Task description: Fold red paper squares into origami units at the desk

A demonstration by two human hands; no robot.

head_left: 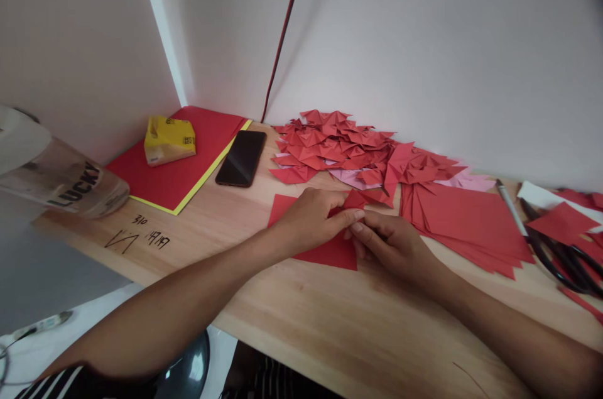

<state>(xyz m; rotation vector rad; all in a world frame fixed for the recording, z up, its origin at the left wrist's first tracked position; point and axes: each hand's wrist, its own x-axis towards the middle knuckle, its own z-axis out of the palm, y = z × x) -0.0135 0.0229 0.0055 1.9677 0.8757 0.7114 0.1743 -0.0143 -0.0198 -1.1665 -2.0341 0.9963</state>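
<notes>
My left hand (315, 215) and right hand (394, 247), almost closed, pinch the folded paper (357, 199) over the sheet (338, 256), probably to steady it; the stack (475, 220) lies at three o'clock from them, seemingly for easy reach.

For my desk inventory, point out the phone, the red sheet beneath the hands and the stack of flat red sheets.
Phone (240, 158): head view, middle of its dark screen.
Red sheet (328, 254): head view, its bare near part.
Stack of flat red sheets (475, 217): head view, face of the top sheet.
</notes>
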